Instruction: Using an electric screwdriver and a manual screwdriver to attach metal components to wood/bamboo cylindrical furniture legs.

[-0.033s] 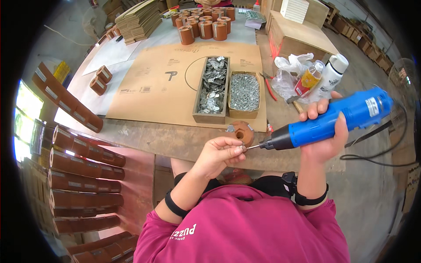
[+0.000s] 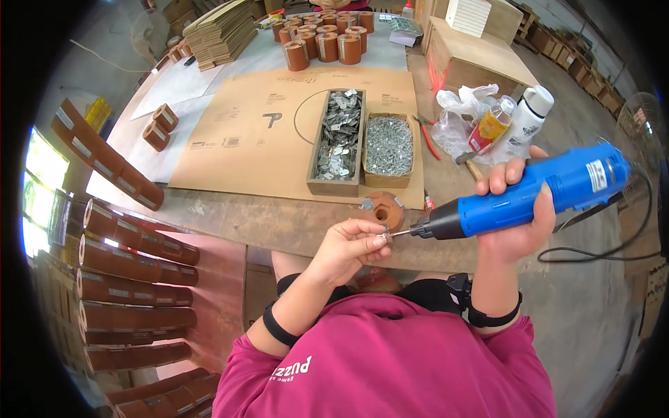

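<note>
My right hand [image 2: 519, 209] grips a blue electric screwdriver [image 2: 543, 197] with a black nose, held nearly level and pointing left. Between thumb and fingertips my left hand [image 2: 352, 247] pinches a small silvery metal piece [image 2: 382, 235], perhaps a screw, at the tip of the driver bit [image 2: 402, 233]. Just beyond those fingertips a round reddish-brown block [image 2: 383, 209] with a centre hole lies at the table edge, a metal plate on its side. Past it stand a wooden tray [image 2: 333, 188] of flat metal plates and a carton [image 2: 385, 181] of small silvery screws.
Cardboard [image 2: 237, 160] covers much of the table [image 2: 279, 223]. Red-handled pliers [image 2: 430, 141], a hammer [image 2: 472, 166], a bottle [image 2: 493, 125] and a white flask [image 2: 533, 115] stand or lie rightward. Brown cylinders [image 2: 327, 47] fill the back; long brown rows [image 2: 136, 289] line the left. A cord [image 2: 599, 259] trails right.
The screwdriver's rear end has shifted slightly right and down. My left hand keeps its pinch at the bit's tip, nearly in place.
</note>
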Demonstrator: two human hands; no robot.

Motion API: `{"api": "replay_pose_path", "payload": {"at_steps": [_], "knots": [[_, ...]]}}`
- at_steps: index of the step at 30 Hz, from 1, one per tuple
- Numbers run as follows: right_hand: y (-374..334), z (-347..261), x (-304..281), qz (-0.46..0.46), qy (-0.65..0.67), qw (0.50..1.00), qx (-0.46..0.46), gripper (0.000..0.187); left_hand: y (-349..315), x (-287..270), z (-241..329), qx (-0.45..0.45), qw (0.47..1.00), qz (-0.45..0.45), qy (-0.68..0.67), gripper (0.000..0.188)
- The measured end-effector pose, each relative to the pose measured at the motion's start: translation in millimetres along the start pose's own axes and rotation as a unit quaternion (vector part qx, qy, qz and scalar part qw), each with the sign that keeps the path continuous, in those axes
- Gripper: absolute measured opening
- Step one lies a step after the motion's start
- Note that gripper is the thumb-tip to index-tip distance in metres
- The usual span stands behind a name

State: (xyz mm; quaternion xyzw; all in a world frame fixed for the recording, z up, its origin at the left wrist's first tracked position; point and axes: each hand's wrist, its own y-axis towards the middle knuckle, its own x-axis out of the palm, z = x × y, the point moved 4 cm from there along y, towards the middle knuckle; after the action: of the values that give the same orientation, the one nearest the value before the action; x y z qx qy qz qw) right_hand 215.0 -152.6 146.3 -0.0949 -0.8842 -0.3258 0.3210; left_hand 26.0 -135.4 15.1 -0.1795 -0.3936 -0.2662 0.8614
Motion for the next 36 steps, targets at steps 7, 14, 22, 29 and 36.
{"api": "replay_pose_path", "payload": {"at_steps": [7,14,22,29,36], "knots": [[-14,-1,19,-0.082,0.004,0.996,-0.021,0.052,-10,0,-14,-0.006,0.998,-0.02,-0.056,0.012],[-18,-3,23,-0.085,-0.01,0.996,-0.024,0.052,-14,-2,-18,0.004,0.998,-0.047,-0.044,0.009],[-19,-1,27,-0.108,-0.046,0.993,-0.008,0.053,-17,2,-16,-0.016,0.998,-0.045,0.049,0.009],[-10,17,33,-0.132,-0.032,0.989,0.058,0.053,-5,23,21,0.287,0.746,-0.073,0.596,0.013],[-5,49,34,-0.132,-0.203,0.97,0.028,0.047,7,21,20,0.321,0.674,-0.014,0.665,0.024]]}}
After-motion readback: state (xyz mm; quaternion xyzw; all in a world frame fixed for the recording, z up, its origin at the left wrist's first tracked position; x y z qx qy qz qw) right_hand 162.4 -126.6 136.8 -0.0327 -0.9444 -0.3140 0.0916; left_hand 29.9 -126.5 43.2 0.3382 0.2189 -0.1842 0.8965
